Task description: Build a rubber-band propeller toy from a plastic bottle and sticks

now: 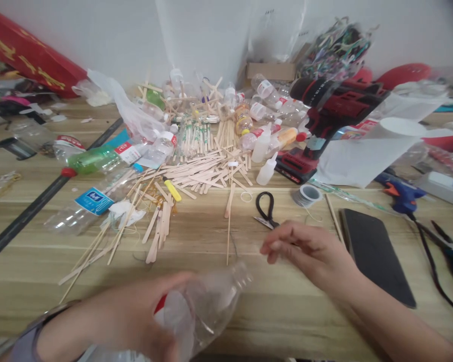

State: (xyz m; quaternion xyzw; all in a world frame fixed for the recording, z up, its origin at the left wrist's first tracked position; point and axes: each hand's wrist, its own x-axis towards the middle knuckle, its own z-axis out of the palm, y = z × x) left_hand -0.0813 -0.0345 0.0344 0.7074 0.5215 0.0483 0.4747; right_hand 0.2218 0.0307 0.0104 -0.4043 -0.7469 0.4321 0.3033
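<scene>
A clear plastic bottle [211,306] with its neck bare and pointing up to the right is in my left hand [147,311], whose fingers wrap round its lower part; the hand is blurred. My right hand [305,251] hovers over the table to the right of the bottle's mouth, apart from it. Its fingers are curled together with the thumb, and anything between them is too small to make out. Black-handled scissors [266,211] lie just beyond my right fingertips. Left of them, a thin stick [229,221] with a white cap at its far end lies on the table [196,231].
Wooden sticks [200,171] and several bottles fill the back. A red and black power drill [320,120] stands at the back right. A phone [373,256], a wire spool [307,195] and a blue glue gun [402,193] lie right. A labelled bottle [94,201] lies left.
</scene>
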